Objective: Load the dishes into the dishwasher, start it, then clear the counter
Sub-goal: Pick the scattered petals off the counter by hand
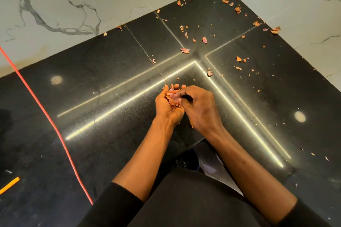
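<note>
Two-handed: cupped a heap of papery pink-orange onion skins (173,100) in left hand (166,108), with fingers curled up round it; pinched at that heap with right hand (199,108). Saw more dry flakes (185,50) scattered on black counter (110,134) beyond the grip.

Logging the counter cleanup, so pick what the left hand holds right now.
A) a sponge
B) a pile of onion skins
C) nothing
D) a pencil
B: the left hand is cupped palm-up around a pile of onion skins, with the right hand pinching at it with its fingertips.
</note>
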